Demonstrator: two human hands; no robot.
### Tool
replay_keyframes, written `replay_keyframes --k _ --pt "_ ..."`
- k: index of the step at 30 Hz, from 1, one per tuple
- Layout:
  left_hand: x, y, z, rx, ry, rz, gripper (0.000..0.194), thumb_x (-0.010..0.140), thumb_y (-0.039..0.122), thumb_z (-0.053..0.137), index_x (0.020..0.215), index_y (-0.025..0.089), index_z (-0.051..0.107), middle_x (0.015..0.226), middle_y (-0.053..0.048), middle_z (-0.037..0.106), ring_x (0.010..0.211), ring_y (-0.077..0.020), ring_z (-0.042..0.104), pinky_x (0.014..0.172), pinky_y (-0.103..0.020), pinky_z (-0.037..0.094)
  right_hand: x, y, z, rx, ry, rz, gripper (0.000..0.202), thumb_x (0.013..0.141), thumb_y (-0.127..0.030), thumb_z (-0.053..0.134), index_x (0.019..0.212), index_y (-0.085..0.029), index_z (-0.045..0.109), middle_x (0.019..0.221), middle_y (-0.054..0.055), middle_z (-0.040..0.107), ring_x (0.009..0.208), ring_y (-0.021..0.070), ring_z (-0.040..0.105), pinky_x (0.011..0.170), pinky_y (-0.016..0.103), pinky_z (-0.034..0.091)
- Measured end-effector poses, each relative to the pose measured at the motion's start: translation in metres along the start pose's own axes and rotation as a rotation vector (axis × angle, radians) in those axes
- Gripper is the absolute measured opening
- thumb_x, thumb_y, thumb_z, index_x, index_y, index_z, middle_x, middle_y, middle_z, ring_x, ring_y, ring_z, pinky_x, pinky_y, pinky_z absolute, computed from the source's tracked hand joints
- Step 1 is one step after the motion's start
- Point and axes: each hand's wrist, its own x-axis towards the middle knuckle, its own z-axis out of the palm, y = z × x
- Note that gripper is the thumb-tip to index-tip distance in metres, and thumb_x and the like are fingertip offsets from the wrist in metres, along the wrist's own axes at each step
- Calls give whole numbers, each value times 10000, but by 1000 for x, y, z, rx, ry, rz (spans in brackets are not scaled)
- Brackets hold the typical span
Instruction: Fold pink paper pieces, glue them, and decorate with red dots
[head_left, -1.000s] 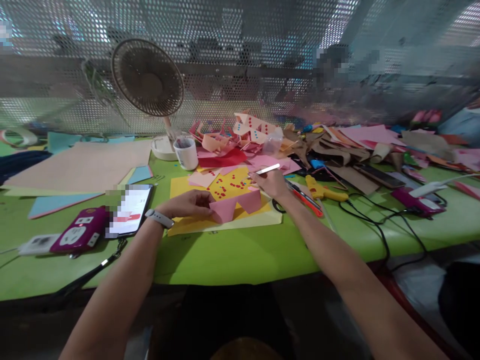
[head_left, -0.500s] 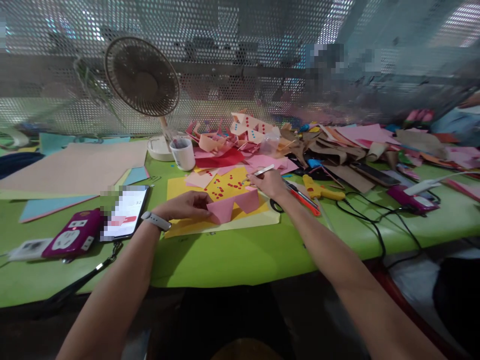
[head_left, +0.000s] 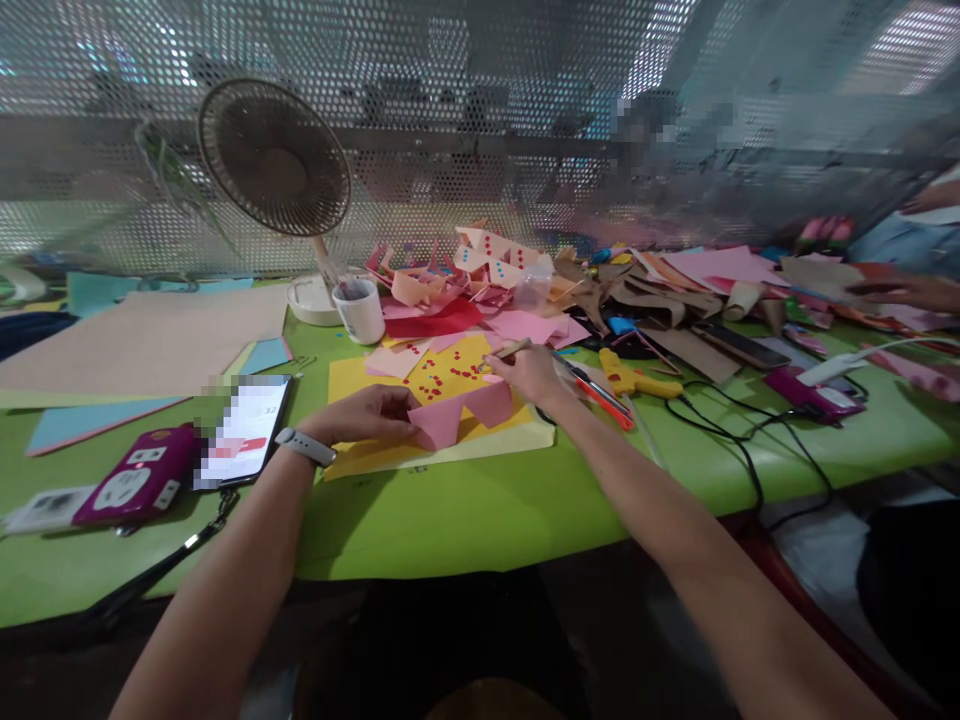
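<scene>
My left hand (head_left: pixel 375 412) pinches the left end of a folded pink paper piece (head_left: pixel 439 420), which stands over a yellow sheet (head_left: pixel 346 450). In my right hand (head_left: pixel 529 372) is a slim tool like tweezers (head_left: pixel 511 349), its tip low over the yellow sheet near its right side. Several small red pieces (head_left: pixel 431 383) lie scattered there, behind the pink paper. A pale pink scrap (head_left: pixel 394 361) with a few red pieces on it rests at the sheet's back left.
A fan (head_left: pixel 277 160) and a white cup (head_left: pixel 360 310) stand behind. Left are a phone (head_left: pixel 244 430) and a purple power strip (head_left: pixel 139 478). Right lie a red cutter (head_left: pixel 604 400), a yellow glue gun (head_left: pixel 637 380), cables and paper scraps. Another person's hand (head_left: pixel 911 292) is at far right.
The tool in my right hand has tilted lower and its tip has shifted slightly. My left hand keeps hold of the pink paper. Another person's hand has come into view at far right.
</scene>
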Motion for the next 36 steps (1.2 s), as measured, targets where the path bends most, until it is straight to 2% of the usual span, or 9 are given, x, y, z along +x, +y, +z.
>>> replay_keyframes --k 15,23,36 --pt "0 4 1 -13 2 -12 363 728 475 732 878 182 581 843 -5 630 793 -176 570 695 -270 423 -1 1 8 -28 36 -47 169 901 -266 586 942 -209 739 936 55 774 917 212 719 805 267 507" --pt "0 4 1 -17 7 -20 383 719 498 730 875 181 581 838 1 623 776 -170 566 683 -265 415 1 3 5 56 71 -14 162 895 -250 595 931 -201 744 920 52 775 874 184 721 759 237 505" --pt "1 3 1 -13 2 -4 386 730 508 716 882 179 583 866 -16 635 798 -179 579 708 -276 433 -4 -3 5 19 18 -22 168 889 -318 616 925 -222 749 909 43 778 879 199 725 743 252 518"
